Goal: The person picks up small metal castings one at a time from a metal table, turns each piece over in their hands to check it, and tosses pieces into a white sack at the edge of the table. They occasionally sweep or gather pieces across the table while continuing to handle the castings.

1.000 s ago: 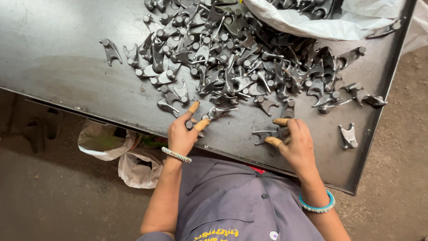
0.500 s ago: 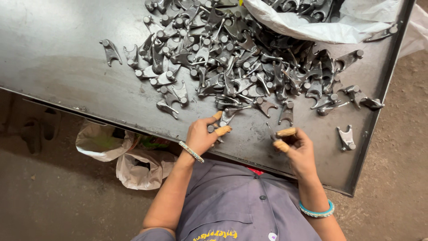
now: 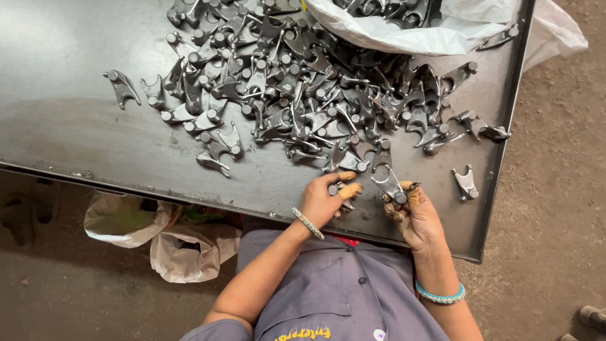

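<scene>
Dark steel table strewn with forged grey fork-shaped parts, white sack at far edge.
Left hand curled at near edge, thumb and forefinger pinching small part; right hand palm-up just beside, fingers closed around forked part; both forearms bent inward.

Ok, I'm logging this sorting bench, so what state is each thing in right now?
Left hand: closed on a small metal part.
Right hand: gripping a forked metal part.
Pile of metal parts: loose, spread over the metal table.
White sack: open, parts inside.
Single part: lying apart, right of the hands.
</scene>
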Tool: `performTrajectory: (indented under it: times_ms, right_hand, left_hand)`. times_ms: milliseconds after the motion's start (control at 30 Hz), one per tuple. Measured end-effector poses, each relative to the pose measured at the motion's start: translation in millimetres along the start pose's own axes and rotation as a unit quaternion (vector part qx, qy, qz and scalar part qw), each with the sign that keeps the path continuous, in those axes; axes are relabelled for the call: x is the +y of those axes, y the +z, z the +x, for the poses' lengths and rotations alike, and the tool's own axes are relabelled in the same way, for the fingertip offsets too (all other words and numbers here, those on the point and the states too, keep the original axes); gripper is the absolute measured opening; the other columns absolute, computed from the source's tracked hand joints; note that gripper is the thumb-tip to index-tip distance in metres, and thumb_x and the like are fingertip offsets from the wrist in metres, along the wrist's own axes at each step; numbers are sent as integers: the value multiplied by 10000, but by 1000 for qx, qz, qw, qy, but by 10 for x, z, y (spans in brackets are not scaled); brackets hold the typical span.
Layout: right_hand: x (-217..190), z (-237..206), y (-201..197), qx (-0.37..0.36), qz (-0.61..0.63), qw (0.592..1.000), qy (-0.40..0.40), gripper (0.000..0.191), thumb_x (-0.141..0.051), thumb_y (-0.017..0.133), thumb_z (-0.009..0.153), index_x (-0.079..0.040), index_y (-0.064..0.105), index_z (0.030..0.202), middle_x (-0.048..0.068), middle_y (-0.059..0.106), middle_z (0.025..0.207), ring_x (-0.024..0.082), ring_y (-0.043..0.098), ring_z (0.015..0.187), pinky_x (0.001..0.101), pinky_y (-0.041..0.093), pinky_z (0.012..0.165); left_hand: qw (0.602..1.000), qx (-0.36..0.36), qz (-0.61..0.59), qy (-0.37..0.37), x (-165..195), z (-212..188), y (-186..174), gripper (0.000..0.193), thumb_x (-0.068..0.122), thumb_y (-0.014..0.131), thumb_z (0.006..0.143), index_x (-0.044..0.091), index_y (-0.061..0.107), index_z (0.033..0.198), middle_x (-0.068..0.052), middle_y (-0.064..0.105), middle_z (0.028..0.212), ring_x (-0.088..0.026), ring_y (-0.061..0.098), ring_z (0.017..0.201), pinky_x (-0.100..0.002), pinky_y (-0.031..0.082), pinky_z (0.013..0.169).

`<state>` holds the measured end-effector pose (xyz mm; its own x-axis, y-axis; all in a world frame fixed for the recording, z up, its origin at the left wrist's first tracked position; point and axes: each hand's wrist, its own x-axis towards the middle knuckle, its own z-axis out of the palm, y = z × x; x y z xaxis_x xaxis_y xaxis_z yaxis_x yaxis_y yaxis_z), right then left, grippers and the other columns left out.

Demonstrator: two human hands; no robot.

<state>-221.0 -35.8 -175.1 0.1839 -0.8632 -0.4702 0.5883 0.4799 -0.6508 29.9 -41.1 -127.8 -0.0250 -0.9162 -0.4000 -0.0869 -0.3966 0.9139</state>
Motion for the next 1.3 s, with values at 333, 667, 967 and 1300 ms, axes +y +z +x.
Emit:
performTrajectory:
  times_ms: [333, 667, 967, 1300]
  right_hand:
    - [-153, -103, 324, -75, -172, 979, -83, 351, -254, 782, 899, -8, 676, 1127, 54, 703, 963, 129, 635, 746, 266, 526, 590]
    - [-410, 246, 1093, 128, -726, 572, -359, 456, -231, 894, 787, -46, 715, 1164, 127, 606, 961, 327, 537, 907, 422, 451, 800]
    - [-357, 300, 772, 91, -592, 750, -280, 339, -57, 864, 782, -53, 684, 1070, 94, 693, 1002, 252, 643, 951, 353, 533, 847]
    - [-226, 246, -48, -39, 38, 997, -56, 403, 59, 727, 884, -6, 596, 1259, 140, 733, 1121, 180, 727, 976, 253, 592, 807]
  left_hand:
    - [915, -135, -374, -74, -361, 53, 213, 515, 463, 585, 1048, 12, 724, 1251, -48, 768, 1086, -103, 736, 923, -268, 614, 768]
    - [815, -220, -515, -149, -494, -68, 162, 666, 608, 512, 1058, -20, 717, 1147, -166, 764, 1057, -272, 764, 877, -366, 610, 643]
    - [749, -253, -594, -150, -508, -80, 29, 707, 625, 433, 1042, -19, 714, 1120, -257, 730, 1150, -392, 745, 1011, -455, 628, 720]
    - [751, -258, -589, -151, -583, -21, 64, 768, 628, 393, 1049, -19, 599, 1408, -260, 712, 1235, -355, 719, 1081, -456, 592, 965]
